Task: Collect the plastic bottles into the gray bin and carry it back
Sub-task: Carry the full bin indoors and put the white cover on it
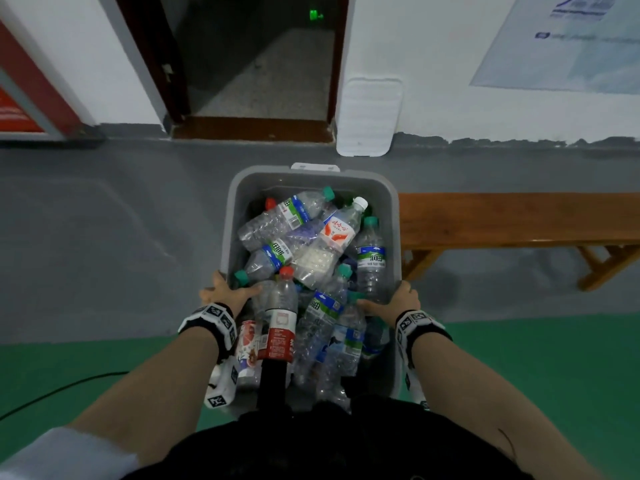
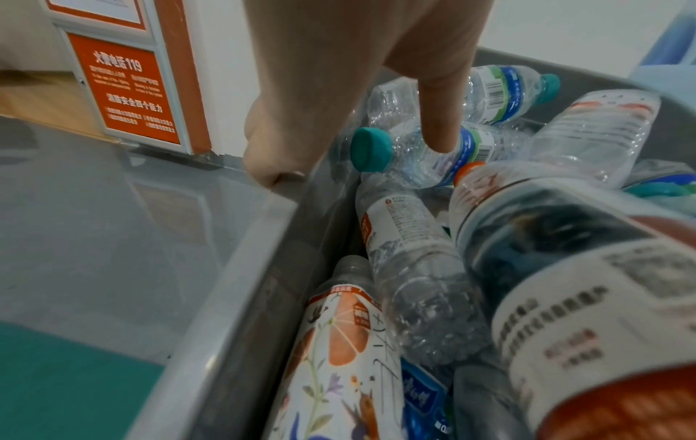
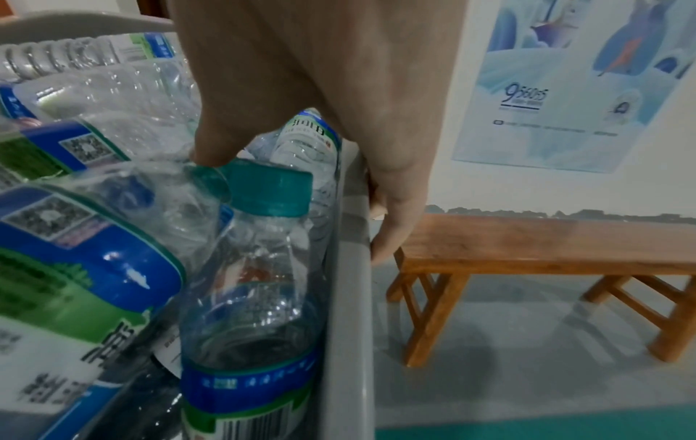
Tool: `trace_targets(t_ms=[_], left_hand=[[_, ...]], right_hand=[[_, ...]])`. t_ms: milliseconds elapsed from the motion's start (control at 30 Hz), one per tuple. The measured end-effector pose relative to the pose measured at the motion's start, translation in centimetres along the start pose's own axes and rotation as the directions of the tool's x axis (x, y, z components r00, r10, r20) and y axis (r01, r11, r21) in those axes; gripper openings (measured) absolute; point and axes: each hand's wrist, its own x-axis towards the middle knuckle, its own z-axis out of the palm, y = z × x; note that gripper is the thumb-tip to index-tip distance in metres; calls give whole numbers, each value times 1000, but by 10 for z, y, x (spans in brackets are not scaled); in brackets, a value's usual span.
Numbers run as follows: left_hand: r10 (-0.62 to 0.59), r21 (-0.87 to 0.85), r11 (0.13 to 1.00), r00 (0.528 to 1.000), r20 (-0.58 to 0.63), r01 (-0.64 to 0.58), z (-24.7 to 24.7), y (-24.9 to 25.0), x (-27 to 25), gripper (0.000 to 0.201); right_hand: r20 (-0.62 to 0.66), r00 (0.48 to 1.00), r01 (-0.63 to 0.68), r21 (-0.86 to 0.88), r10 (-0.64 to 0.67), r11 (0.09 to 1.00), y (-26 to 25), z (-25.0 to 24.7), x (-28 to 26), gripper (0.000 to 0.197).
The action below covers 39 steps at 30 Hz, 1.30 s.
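Observation:
A gray bin [image 1: 313, 174] heaped with several clear plastic bottles [image 1: 304, 244] hangs in front of my body, above the floor. My left hand [image 1: 225, 292] grips the bin's left rim [image 2: 241, 256], thumb inside touching a teal-capped bottle [image 2: 410, 154], fingers curled under the edge. My right hand [image 1: 398, 301] grips the right rim [image 3: 350, 268], thumb inside beside a teal cap [image 3: 269, 190], fingers wrapped outside. A red-labelled dark bottle [image 1: 278, 327] lies on top near me.
A wooden bench [image 1: 519, 220] stands close on the right of the bin. Ahead is a white wall with an open dark doorway [image 1: 256, 64], a white lid [image 1: 370, 116] leaning against the wall, and a poster [image 1: 571, 39]. A black cable [image 1: 62, 389] crosses the green floor at left.

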Motion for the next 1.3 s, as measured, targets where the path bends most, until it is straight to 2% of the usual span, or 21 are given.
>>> trace_targets(t_ms=[100,233,467,533,633,733,867,967,1200,1300], left_hand=[[-17,-5,1000,1000,-16,17,-14,17,34,103],[47,24,999,999,-23,-47,-41,36,91,100],[95,112,989,995,-16,-93,-103,80,200,101],[118,159,980,993,8,-117,-128,103,235,100],[103,187,976,994,44,-110,-147,132,271,113],[84,185,978,994,69,-95,-151,163,302,108],[66,219,971,990,126,-93,-137,206,339,110],[58,261,960,984,168,-101,-106,255,364,117],[62,263,960,990,129,-95,-23,386,417,121],[112,266,955,990,84,-130,4,438,431,118]], right_hand=[[16,1000,26,-65,-25,998,-48,-11,34,126],[55,997,68,-150,-60,986,-113,-14,75,129],[85,996,20,-98,-12,995,-221,17,131,126],[57,998,7,-61,-4,998,-255,25,146,123],[-13,1000,2,-23,-3,1000,-296,17,165,117],[-60,998,5,-13,-6,1000,-327,4,189,113],[-68,997,-25,-38,22,999,-344,-15,229,115],[-49,995,-89,-49,86,995,-343,-38,269,116],[-75,996,-55,-48,51,997,-353,-135,394,126],[-75,995,-76,-47,72,996,-354,-166,435,127]])
